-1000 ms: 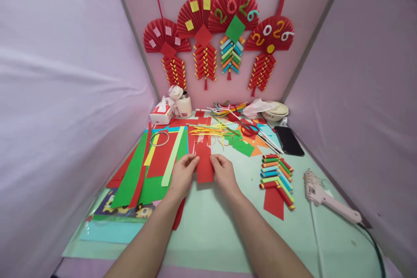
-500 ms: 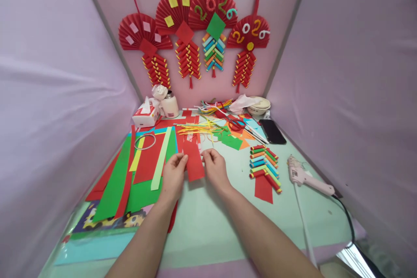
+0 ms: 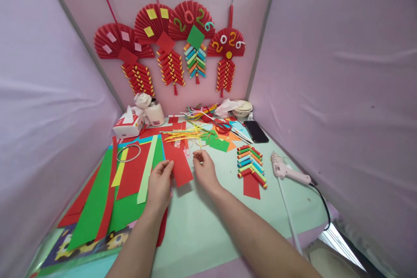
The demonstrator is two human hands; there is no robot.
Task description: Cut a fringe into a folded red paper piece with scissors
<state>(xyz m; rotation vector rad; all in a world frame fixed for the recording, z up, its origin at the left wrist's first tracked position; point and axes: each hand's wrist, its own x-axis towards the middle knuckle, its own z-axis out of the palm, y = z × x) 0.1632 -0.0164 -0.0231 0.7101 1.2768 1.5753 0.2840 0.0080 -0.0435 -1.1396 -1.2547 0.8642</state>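
A small rectangle of red paper is held up over the table at a slant. My left hand pinches its left edge between thumb and fingers. On the other side, my right hand has its fingers loosely curled, with a gap between thumb and forefinger. It is close to the paper's right edge but seems not to touch it. Right of my hands lies a string of coloured paper firecracker rolls, set in a V pattern on a red paper strip.
At right lie a glue gun and a phone. Red scissors, yellow strips and paper scraps lie behind. Coloured sheets with a silver ring cover the left. Red fan decorations hang on the wall.
My view has turned to the right, so everything sits further left. My right hand has come away from the paper's right edge, while my left hand keeps its pinch.
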